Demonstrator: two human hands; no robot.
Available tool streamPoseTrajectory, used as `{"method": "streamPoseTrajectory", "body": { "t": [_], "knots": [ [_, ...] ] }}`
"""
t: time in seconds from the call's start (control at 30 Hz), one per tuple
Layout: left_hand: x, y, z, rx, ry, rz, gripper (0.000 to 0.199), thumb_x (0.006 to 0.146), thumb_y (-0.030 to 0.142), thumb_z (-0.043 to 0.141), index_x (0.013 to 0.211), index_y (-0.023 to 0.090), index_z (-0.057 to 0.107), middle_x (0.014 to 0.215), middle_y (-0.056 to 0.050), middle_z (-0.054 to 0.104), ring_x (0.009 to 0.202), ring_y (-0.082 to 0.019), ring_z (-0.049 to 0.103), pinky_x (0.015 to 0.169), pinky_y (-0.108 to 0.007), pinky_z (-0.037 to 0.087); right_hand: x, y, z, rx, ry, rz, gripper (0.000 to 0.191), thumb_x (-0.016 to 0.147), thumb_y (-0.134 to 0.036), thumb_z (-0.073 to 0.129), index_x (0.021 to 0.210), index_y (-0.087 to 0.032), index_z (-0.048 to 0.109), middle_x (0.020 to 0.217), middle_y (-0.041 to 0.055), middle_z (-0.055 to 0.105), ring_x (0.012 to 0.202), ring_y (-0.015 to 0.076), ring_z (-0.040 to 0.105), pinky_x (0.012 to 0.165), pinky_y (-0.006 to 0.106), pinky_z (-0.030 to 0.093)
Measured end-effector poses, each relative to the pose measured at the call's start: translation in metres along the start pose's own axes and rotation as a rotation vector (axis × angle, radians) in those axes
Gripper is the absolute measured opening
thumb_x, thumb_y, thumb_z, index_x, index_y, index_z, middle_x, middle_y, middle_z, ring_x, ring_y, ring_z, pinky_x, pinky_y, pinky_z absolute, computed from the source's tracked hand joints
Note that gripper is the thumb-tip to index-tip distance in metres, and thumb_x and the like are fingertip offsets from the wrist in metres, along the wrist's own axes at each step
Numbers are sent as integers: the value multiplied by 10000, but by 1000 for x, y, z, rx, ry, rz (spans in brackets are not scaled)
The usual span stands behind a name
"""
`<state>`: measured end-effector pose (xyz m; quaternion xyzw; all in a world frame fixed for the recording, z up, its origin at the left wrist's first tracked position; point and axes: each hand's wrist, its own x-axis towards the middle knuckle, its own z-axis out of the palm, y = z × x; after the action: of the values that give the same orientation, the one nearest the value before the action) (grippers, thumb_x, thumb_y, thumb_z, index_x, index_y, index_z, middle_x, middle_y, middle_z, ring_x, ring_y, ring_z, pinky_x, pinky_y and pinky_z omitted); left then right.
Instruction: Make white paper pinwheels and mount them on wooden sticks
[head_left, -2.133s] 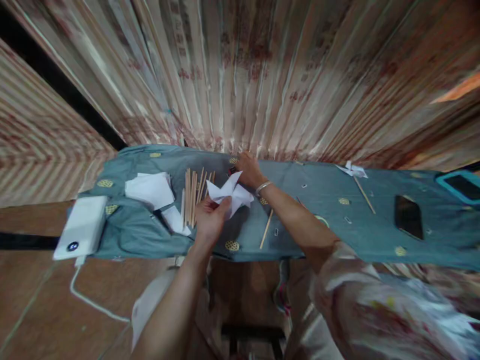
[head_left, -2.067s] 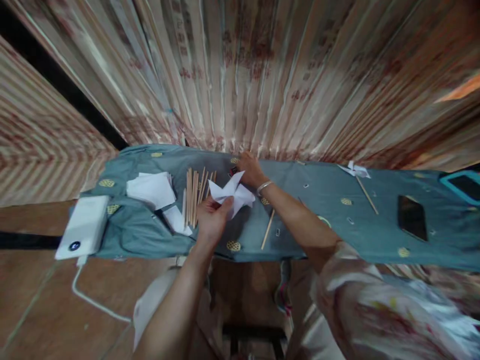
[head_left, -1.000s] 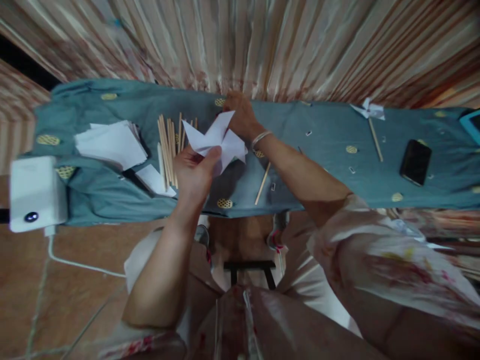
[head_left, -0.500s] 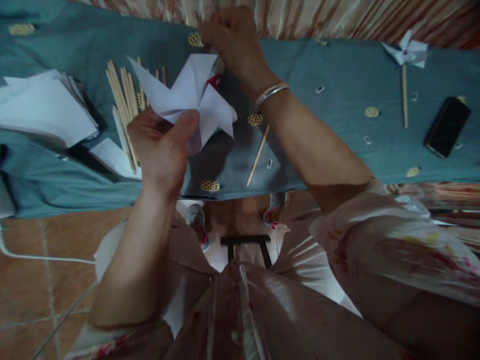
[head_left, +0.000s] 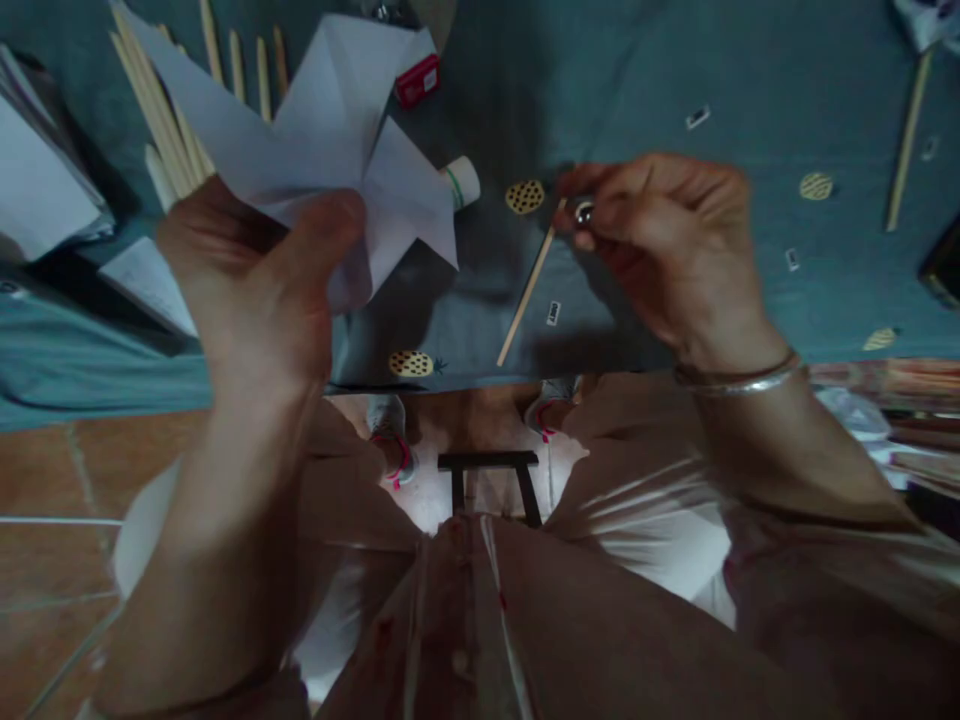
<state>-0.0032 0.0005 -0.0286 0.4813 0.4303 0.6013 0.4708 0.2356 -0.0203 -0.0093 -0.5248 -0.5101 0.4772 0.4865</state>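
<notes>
My left hand [head_left: 262,270] is closed on a white folded paper pinwheel [head_left: 322,130], its thumb pressed near the centre. To the right, my right hand [head_left: 675,235] pinches a small shiny metal thing [head_left: 583,212] between thumb and fingers; its exact kind cannot be made out. Just left of those fingertips a thin wooden stick [head_left: 525,300] lies slanting on the cloth, its upper end close to them. A white cap [head_left: 463,182] with a green line and a small red box [head_left: 417,82] show beside the pinwheel.
Several wooden sticks [head_left: 161,120] lie behind my left hand, and a stack of white paper [head_left: 45,170] is at the far left. At the right are another pinwheel's stick [head_left: 909,140] and a black object [head_left: 943,265]. The teal cloth [head_left: 622,80] covers the table.
My right hand has come back from the far side of the table to the right of the pinwheel, now showing a small metal thing. The view has moved closer to the table.
</notes>
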Motion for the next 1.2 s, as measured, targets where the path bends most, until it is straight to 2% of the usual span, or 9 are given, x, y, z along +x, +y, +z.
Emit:
{"method": "streamPoseTrajectory", "body": {
  "t": [0.1,0.27,0.43,0.57,0.67,0.77,0.87,1.07,1.2],
  "knots": [
    [-6,-2,4,16,33,-58,192,635,-1,689,706,172,735,689,81,687,622,-67,539,620,-186,456,-18,15,-5,-186,60,-48,193,766,-136,654,630,-258,591,824,27,703,857,195,701,841,402,588],
    [-12,-4,19,-22,98,-153,153,616,76,794,736,165,760,761,26,755,687,-103,643,672,-230,534,-23,32,-9,-579,-11,-206,125,837,-184,623,733,-252,610,1094,43,701,1107,221,670,1030,474,523],
    [-10,-5,31,-27,116,-248,150,573,111,828,689,180,762,698,5,747,588,-103,612,609,-249,544,-28,41,-14,-733,-88,-275,101,869,-189,603,798,-252,638,1281,79,648,1240,255,616,1072,500,504],
    [-9,-7,36,6,108,-266,150,565,159,852,674,208,762,712,13,757,605,-113,623,619,-260,556,-30,45,-17,-829,-112,-276,122,888,-195,572,830,-256,660,1343,75,620,1294,276,572,1114,521,465],
    [-8,-7,38,5,110,-270,147,564,157,849,675,207,766,724,10,762,625,-115,636,634,-259,559,-27,43,-22,-803,-120,-272,94,882,-209,587,879,-255,669,1285,78,650,1251,275,597,1083,504,483],
    [-7,-7,41,5,122,-297,136,565,124,835,647,199,757,696,12,752,606,-107,623,616,-248,548,-26,40,-24,-751,-81,-256,102,884,-214,591,935,-260,666,1050,57,713,1045,239,674,956,444,545],
    [-7,-6,43,-9,119,-314,138,568,93,810,635,200,756,682,15,747,595,-103,616,614,-248,548,-26,38,-21,-762,-73,-259,100,896,-231,590,943,-260,673,874,27,709,873,217,676,837,397,560],
    [-10,-9,44,-38,98,-394,136,577,177,841,688,223,777,724,-1,756,620,-133,659,615,-261,561,-28,38,-13,-953,-193,-339,209,965,-228,484,938,-250,690,913,55,728,894,247,665,881,427,531],
    [-12,-11,46,-56,85,-470,150,582,220,855,705,200,773,740,-27,759,625,-154,674,607,-271,559,-32,35,-9,-1095,-186,-348,267,976,-194,418,918,-228,677,884,86,710,867,271,647,839,439,527]
  ]
}}
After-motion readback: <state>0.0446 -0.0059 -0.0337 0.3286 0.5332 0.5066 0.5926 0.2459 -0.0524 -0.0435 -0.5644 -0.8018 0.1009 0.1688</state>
